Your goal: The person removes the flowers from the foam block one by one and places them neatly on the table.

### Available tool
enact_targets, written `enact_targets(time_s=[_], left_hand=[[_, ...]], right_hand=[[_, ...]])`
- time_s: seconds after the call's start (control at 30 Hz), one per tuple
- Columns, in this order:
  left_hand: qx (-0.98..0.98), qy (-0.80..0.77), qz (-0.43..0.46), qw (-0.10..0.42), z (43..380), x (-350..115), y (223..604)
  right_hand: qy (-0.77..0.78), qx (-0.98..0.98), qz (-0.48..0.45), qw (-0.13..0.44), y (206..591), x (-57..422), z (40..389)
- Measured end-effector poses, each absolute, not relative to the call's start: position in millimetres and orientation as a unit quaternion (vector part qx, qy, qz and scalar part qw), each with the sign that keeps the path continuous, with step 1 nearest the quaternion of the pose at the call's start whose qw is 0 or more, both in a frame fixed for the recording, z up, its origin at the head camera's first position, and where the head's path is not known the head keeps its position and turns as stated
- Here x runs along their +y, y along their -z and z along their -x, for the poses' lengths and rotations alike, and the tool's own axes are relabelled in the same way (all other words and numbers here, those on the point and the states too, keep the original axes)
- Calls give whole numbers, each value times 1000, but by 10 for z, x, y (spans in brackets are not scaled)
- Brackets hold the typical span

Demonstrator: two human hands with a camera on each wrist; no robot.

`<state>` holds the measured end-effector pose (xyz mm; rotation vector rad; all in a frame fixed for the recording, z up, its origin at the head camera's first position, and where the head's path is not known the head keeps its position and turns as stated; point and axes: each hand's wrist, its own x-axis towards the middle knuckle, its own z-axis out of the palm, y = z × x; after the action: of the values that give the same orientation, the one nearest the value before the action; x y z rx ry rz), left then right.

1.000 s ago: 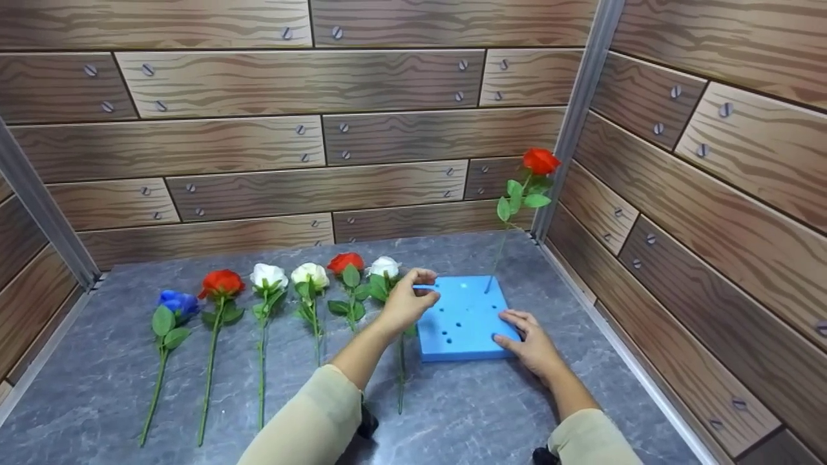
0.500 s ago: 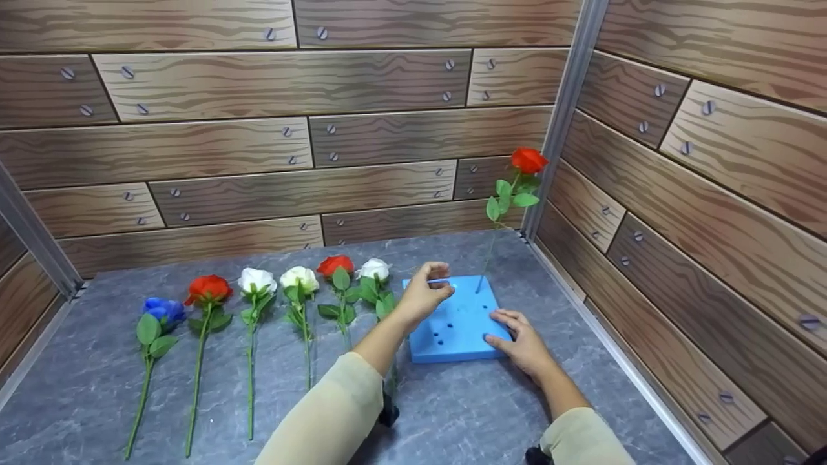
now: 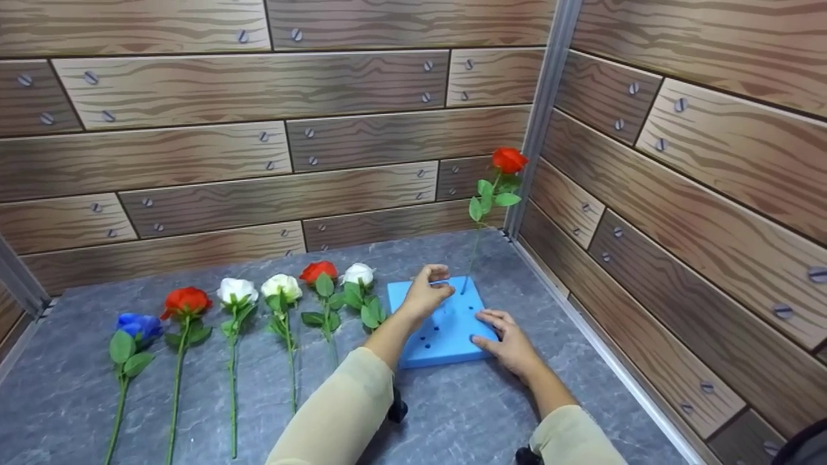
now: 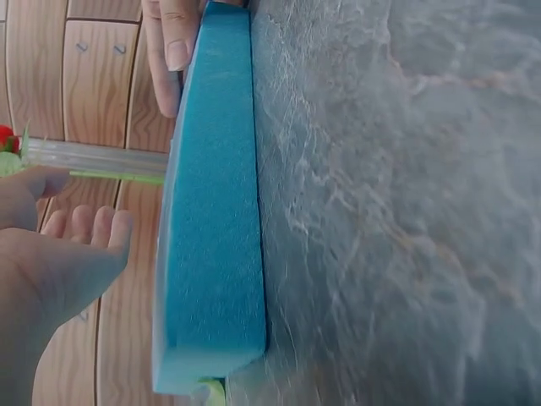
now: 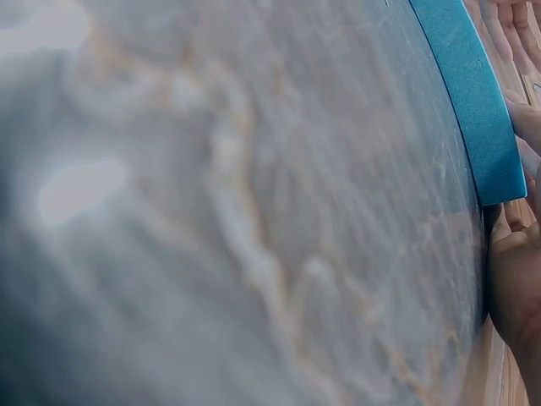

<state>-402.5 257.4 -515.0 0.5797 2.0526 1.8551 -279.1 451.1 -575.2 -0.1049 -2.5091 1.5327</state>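
Note:
My left hand (image 3: 426,294) hovers over the left part of a blue foam block (image 3: 449,344) with several small holes in its top. Its fingers are loosely bent, with a gap between thumb and fingertips and nothing held, as the left wrist view also shows. My right hand (image 3: 510,341) rests on the block's right edge, thumb and fingers spread and touching it. An artificial red rose (image 3: 510,161) stands in the block near its back edge, leaning slightly right. In the right wrist view, the block (image 5: 478,106) and part of the right hand (image 5: 516,275) are at the right side.
Left of the block lie artificial roses in a row on the grey marbled table (image 3: 452,413): blue (image 3: 139,327), red (image 3: 186,301), white (image 3: 237,291), cream (image 3: 282,287), red (image 3: 318,270) and white (image 3: 358,274). My left arm covers some stems. Wood-patterned walls (image 3: 194,155) enclose the table.
My left hand has moved from the block's left edge to over its top. The right hand keeps its place on the block. The head view has turned left to right, shifting the scene leftward.

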Motion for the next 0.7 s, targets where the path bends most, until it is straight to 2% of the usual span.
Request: enact_targets(time_s=[0.53,0.7], left_hand=[[709,-662,-188,155,4187,2928,5126],[707,-666,-182,157,4289,3017,5219]], right_hand=[[-532,-839,27,106,5769,4508,2738],[-525,-844,19,112,5750,4507,2755]])
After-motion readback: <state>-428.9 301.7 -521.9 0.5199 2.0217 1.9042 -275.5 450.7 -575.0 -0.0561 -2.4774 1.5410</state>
